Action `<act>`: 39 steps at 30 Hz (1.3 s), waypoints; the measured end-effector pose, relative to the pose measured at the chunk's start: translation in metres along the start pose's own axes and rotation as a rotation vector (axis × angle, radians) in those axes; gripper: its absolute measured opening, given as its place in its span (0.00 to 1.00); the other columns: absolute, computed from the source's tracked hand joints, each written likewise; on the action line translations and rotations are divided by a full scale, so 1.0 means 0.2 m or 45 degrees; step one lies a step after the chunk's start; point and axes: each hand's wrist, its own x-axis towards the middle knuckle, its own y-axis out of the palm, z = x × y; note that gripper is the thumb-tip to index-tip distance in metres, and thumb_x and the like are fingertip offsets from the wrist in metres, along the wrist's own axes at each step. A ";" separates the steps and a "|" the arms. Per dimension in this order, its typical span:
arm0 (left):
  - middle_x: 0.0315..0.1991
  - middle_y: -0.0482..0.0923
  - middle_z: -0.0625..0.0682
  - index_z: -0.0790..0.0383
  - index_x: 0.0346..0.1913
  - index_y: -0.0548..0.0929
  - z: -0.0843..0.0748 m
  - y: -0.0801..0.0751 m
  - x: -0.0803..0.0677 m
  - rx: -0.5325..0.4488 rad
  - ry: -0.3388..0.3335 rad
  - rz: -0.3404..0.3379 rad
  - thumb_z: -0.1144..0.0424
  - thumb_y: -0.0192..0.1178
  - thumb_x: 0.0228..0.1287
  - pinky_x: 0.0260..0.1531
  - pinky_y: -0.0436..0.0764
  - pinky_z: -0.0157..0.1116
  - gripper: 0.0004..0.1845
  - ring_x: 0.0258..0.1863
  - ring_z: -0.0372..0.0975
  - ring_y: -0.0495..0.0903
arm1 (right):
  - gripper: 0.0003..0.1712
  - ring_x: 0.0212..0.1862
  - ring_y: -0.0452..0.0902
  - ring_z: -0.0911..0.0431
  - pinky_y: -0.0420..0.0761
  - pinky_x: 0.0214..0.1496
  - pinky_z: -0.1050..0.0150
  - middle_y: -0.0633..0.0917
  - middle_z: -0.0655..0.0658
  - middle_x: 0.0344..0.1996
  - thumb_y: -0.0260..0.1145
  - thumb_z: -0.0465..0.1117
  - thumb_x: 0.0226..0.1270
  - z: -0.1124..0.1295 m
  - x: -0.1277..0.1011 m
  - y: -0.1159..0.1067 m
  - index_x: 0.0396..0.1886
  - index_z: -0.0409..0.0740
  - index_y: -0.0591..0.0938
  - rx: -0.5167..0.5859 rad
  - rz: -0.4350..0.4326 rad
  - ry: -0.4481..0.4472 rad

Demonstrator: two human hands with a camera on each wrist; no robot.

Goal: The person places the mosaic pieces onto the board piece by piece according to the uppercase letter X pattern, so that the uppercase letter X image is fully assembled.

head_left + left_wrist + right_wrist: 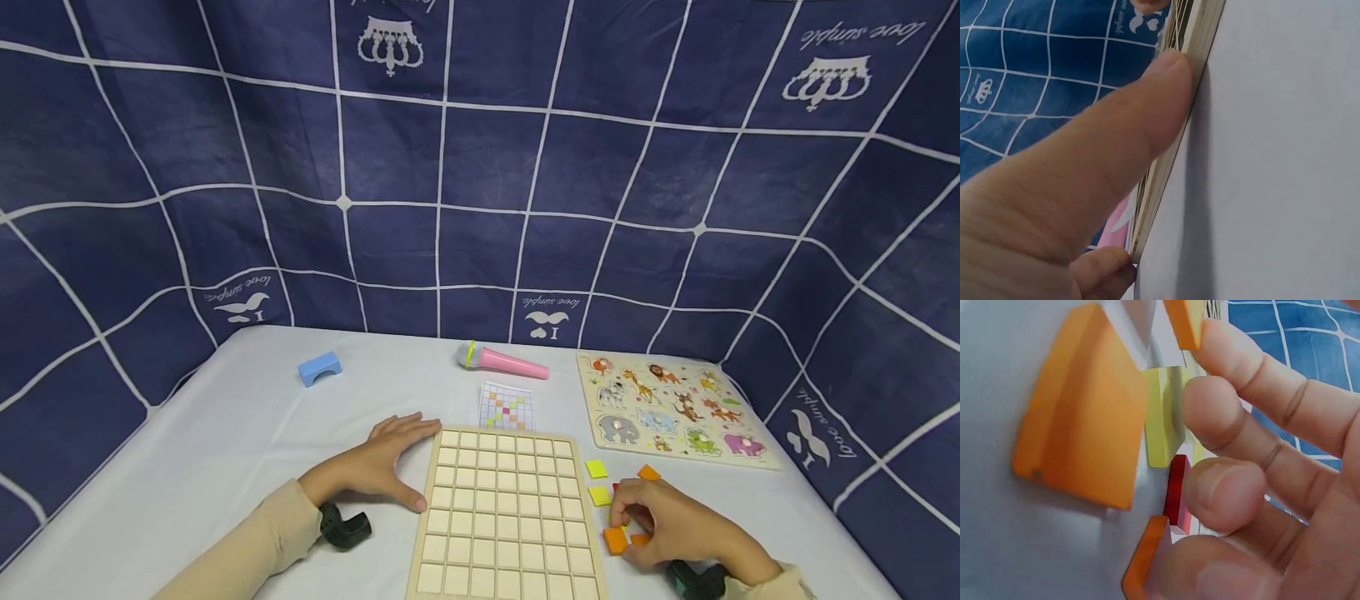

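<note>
My left hand (pixel 378 462) lies spread at the left edge of a wooden grid board (pixel 502 533); its thumb (pixel 1147 106) touches the board's side. On the board are rows of square compartments with plain wooden bottoms. Right of it, my right hand (pixel 667 521) reaches down over small square tiles with bent fingers. Its index fingertip touches an orange tile (pixel 616 541), also visible as the upper orange tile (pixel 1185 322); no pinch shows. A nearer orange tile (pixel 1082 412), a yellow tile (pixel 1165 415) and a red tile (pixel 1176 490) lie around the fingers.
Behind the board lies a printed colour-grid card (pixel 507 406), with a pink toy microphone (pixel 510 362) beyond. An animal knob puzzle (pixel 671 408) sits at back right, a blue arch block (pixel 319 368) at back left. A dark gridded cloth (pixel 487 167) hangs behind the white tabletop (pixel 247 425).
</note>
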 end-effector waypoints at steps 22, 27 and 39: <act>0.79 0.70 0.63 0.68 0.79 0.71 0.00 0.00 0.01 0.070 0.026 -0.061 0.45 0.88 0.42 0.74 0.52 0.72 0.61 0.78 0.64 0.61 | 0.15 0.26 0.68 0.71 0.74 0.25 0.70 0.78 0.46 0.23 0.81 0.32 0.62 0.01 0.10 -0.02 0.41 0.51 0.84 0.065 -0.105 -0.022; 0.77 0.72 0.61 0.66 0.78 0.73 0.02 0.00 0.02 0.082 0.056 -0.082 0.45 0.88 0.44 0.71 0.57 0.68 0.59 0.76 0.60 0.64 | 0.15 0.25 0.67 0.71 0.73 0.25 0.69 0.77 0.48 0.22 0.81 0.33 0.63 0.01 0.15 -0.02 0.42 0.49 0.84 0.027 -0.161 0.000; 0.78 0.71 0.61 0.65 0.79 0.73 0.02 0.00 0.01 0.082 0.046 -0.081 0.45 0.87 0.45 0.72 0.57 0.67 0.58 0.77 0.61 0.63 | 0.14 0.25 0.67 0.68 0.68 0.25 0.69 0.80 0.50 0.26 0.82 0.33 0.60 0.04 0.29 0.04 0.41 0.47 0.84 0.020 -0.283 0.080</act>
